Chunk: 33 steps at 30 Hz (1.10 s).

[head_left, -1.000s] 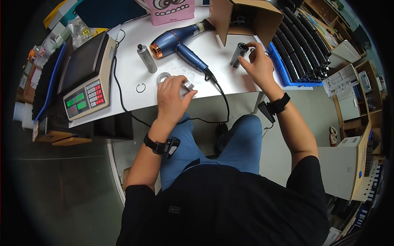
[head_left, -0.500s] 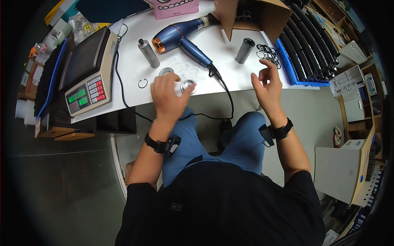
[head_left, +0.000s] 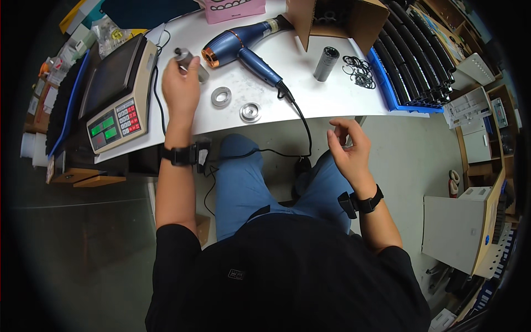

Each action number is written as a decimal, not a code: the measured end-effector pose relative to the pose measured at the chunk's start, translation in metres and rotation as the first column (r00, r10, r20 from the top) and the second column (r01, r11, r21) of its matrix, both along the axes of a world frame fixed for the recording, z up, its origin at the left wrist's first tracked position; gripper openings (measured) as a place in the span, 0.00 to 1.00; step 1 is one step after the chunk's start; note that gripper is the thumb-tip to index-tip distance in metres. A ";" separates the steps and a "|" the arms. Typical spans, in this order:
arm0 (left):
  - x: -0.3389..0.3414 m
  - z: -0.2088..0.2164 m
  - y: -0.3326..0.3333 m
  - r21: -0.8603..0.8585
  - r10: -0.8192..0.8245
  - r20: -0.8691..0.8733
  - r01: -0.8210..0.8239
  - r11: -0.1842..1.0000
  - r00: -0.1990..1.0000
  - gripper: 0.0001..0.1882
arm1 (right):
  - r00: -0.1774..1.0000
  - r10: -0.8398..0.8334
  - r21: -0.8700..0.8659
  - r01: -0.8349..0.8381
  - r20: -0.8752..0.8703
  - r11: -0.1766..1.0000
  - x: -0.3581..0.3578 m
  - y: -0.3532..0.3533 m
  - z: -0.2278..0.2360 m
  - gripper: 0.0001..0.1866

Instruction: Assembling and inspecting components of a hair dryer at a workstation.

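Note:
My left hand is at the left of the white table, with thumb and fingers closed around the upper part of a grey metal cylinder that has a dark tip. A flat metal ring and a round metal cap lie to its right. My right hand hovers before the table's front edge above my lap. Its fingers are loosely bent, the thumb stands apart, and nothing is in it. Farther back stands another metal cylinder, beside a heap of dark snap rings.
A blue hair dryer lies mid-table, its black cord running over the front edge. To the left is a weighing scale. A cardboard box stands at the back, near a blue tray of black tubes.
My left hand has moved left and away from me, off the metal cap to the upright cylinder, which it now grips. My right hand has drawn back toward me, off the table.

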<state>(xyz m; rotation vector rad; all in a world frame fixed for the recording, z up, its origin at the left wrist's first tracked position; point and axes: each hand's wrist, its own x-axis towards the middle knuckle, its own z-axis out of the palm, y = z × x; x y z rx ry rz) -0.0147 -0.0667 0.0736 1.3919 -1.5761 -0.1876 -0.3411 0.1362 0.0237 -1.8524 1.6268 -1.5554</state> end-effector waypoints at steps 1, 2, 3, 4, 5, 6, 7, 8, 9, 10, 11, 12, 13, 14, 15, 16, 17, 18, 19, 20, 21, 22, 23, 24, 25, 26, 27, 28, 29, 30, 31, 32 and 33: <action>-0.001 0.004 0.008 -0.187 -0.036 0.014 0.039 0.982 0.999 0.17 | 1.000 -0.003 0.001 0.003 0.006 1.000 -0.002 0.001 0.001 0.10; -0.005 0.007 0.014 -0.214 -0.167 -0.073 0.148 0.965 0.983 0.16 | 1.000 -0.004 0.008 0.004 0.012 1.000 -0.003 0.002 0.002 0.10; -0.008 0.009 0.024 -0.213 -0.271 -0.160 0.235 0.948 0.949 0.15 | 1.000 0.000 0.016 0.000 0.017 1.000 -0.004 0.004 0.003 0.10; -0.014 0.007 0.035 -0.128 -0.361 -0.276 0.338 0.933 0.891 0.15 | 1.000 0.003 0.035 -0.004 0.025 0.999 -0.003 0.005 0.003 0.10; -0.020 0.004 0.044 -0.112 -0.465 -0.377 0.459 0.881 0.801 0.15 | 0.999 0.007 0.045 -0.008 0.032 0.999 -0.003 0.006 0.003 0.10; -0.029 0.000 0.051 -0.073 -0.521 -0.403 0.541 0.838 0.752 0.15 | 0.999 0.009 0.051 -0.011 0.038 0.999 -0.002 0.006 0.003 0.10; -0.033 -0.005 0.059 0.059 -0.463 -0.353 0.513 0.856 0.813 0.15 | 0.999 0.019 0.050 -0.021 0.040 0.999 -0.001 0.007 0.003 0.10; -0.039 -0.009 0.061 0.058 -0.471 -0.342 0.519 0.853 0.813 0.16 | 0.999 0.025 0.048 -0.027 0.042 0.999 0.001 0.008 0.003 0.10; -0.045 -0.014 0.063 0.060 -0.481 -0.316 0.523 0.850 0.818 0.16 | 0.999 0.026 0.044 -0.028 0.040 0.999 0.002 0.010 0.003 0.10; -0.048 -0.019 0.064 0.032 -0.478 -0.283 0.506 0.862 0.831 0.16 | 0.999 0.023 0.029 -0.024 0.029 0.999 0.003 0.011 0.003 0.10; -0.051 -0.022 0.064 0.006 -0.472 -0.235 0.487 0.874 0.850 0.17 | 1.000 0.019 0.011 -0.019 0.015 1.000 0.004 0.012 0.002 0.11; -0.053 -0.025 0.064 -0.020 -0.463 -0.188 0.468 0.884 0.866 0.17 | 1.000 0.013 -0.004 -0.013 0.000 1.000 0.004 0.014 0.002 0.11; -0.055 -0.027 0.064 -0.026 -0.444 -0.138 0.445 0.895 0.885 0.18 | 1.000 0.009 -0.002 -0.009 -0.008 1.000 0.004 0.017 0.002 0.11; -0.056 -0.029 0.065 -0.035 -0.422 -0.089 0.421 0.907 0.902 0.19 | 1.000 0.006 -0.001 -0.006 -0.017 1.000 0.003 0.019 0.001 0.11; -0.058 -0.031 0.067 -0.049 -0.380 -0.042 0.378 0.925 0.924 0.20 | 1.000 0.003 0.000 -0.003 -0.025 1.000 0.002 0.021 0.001 0.11; -0.060 -0.032 0.070 -0.054 -0.376 -0.039 0.374 0.926 0.926 0.21 | 1.000 -0.002 -0.001 0.002 -0.025 1.000 0.001 0.022 0.000 0.11; -0.062 -0.034 0.073 -0.064 -0.354 -0.039 0.351 0.934 0.934 0.23 | 1.000 -0.008 -0.002 0.008 -0.024 1.000 0.001 0.023 0.000 0.11; -0.064 -0.036 0.076 -0.070 -0.345 -0.033 0.342 0.937 0.938 0.24 | 1.000 -0.012 -0.001 0.012 -0.024 1.000 0.000 0.024 -0.001 0.11; -0.066 -0.037 0.078 -0.036 -0.305 -0.043 0.304 0.952 0.951 0.25 | 1.000 -0.012 -0.001 0.012 -0.020 1.000 0.001 0.025 -0.002 0.11; -0.067 -0.037 0.079 -0.002 -0.279 -0.045 0.280 0.960 0.959 0.26 | 1.000 -0.012 -0.004 0.012 -0.017 1.000 0.001 0.026 -0.003 0.11; -0.068 -0.038 0.080 0.033 -0.252 -0.045 0.254 0.967 0.967 0.27 | 1.000 -0.010 -0.006 0.010 -0.013 1.000 0.001 0.027 -0.003 0.11; -0.069 -0.037 0.081 0.039 -0.251 -0.033 0.252 0.967 0.967 0.27 | 1.000 -0.011 -0.004 0.011 -0.015 1.000 0.002 0.028 -0.003 0.11; -0.070 -0.036 0.083 0.048 -0.250 -0.020 0.250 0.967 0.968 0.28 | 1.000 -0.012 -0.001 0.012 -0.017 1.000 0.002 0.029 -0.004 0.11; -0.070 -0.034 0.086 0.079 -0.233 -0.009 0.233 0.969 0.973 0.28 | 1.000 -0.012 0.002 0.012 -0.019 1.000 0.002 0.030 -0.004 0.11; -0.070 -0.030 0.091 0.009 -0.239 0.006 0.239 0.971 0.971 0.26 | 1.000 -0.013 0.003 0.013 -0.016 1.000 0.002 0.032 -0.005 0.12; -0.070 -0.025 0.098 -0.039 -0.229 0.019 0.229 0.973 0.973 0.25 | 1.000 -0.014 0.003 0.014 -0.014 1.000 0.001 0.033 -0.005 0.12; -0.069 -0.019 0.108 -0.084 -0.217 0.031 0.219 0.972 0.976 0.23 | 1.000 -0.015 0.010 0.015 -0.012 1.000 0.000 0.035 -0.006 0.12; -0.067 -0.012 0.118 -0.124 -0.279 -0.063 0.270 0.955 0.958 0.21 | 1.000 -0.018 0.012 0.018 -0.002 1.000 -0.001 0.037 -0.007 0.12; -0.065 -0.003 0.128 -0.169 -0.343 -0.153 0.317 0.933 0.927 0.19 | 1.000 -0.022 0.018 0.022 0.007 1.000 -0.002 0.038 -0.008 0.11; -0.061 0.007 0.140 -0.213 -0.407 -0.240 0.361 0.908 0.882 0.17 | 1.000 -0.023 0.031 0.023 0.015 0.999 -0.003 0.040 -0.009 0.11; -0.055 0.018 0.149 -0.252 -0.504 -0.275 0.444 0.860 0.819 0.10 | 0.999 -0.031 0.046 0.030 0.026 0.999 -0.003 0.042 -0.010 0.11; -0.050 0.029 0.161 -0.279 -0.644 -0.357 0.580 0.765 0.677 0.09 | 0.999 -0.034 0.058 0.032 0.035 0.998 -0.003 0.042 -0.011 0.11; -0.046 0.042 0.171 -0.299 -0.729 -0.444 0.680 0.669 0.521 0.08 | 0.998 -0.037 0.067 0.033 0.045 0.997 -0.002 0.042 -0.012 0.11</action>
